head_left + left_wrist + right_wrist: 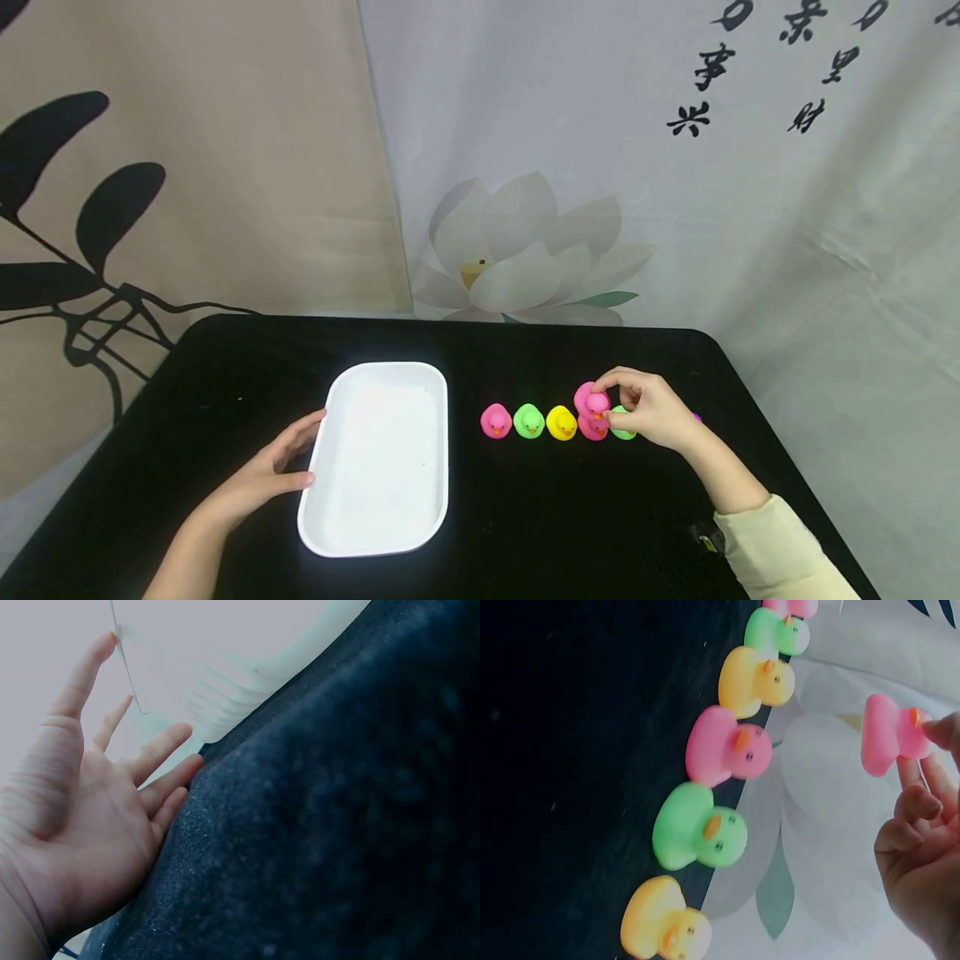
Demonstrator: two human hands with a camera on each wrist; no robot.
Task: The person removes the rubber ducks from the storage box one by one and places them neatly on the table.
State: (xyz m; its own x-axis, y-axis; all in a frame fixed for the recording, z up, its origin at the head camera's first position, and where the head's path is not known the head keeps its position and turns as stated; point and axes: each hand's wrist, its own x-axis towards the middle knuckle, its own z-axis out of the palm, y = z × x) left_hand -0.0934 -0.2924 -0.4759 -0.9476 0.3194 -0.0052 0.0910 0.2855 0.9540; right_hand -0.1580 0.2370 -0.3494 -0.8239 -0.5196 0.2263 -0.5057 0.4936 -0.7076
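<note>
In my right hand (654,410) a pink rubber duck (588,397) is pinched between thumb and fingertips, lifted over the row of ducks. The right wrist view shows the same pink duck (883,742) clear of the others, gripped by its head. Below stand a pink duck (496,422), a green duck (528,422), a yellow duck (561,423), another pink duck (712,746) and a second green duck (682,825). My left hand (258,479) touches the left rim of a white tray (302,512), its fingers extended and spread.
A further yellow duck (652,919) ends the visible row; in the head view my right hand hides it. A purple bit (698,417) peeks out behind that wrist. The black-covered table (555,517) meets a printed curtain (525,100) at the back.
</note>
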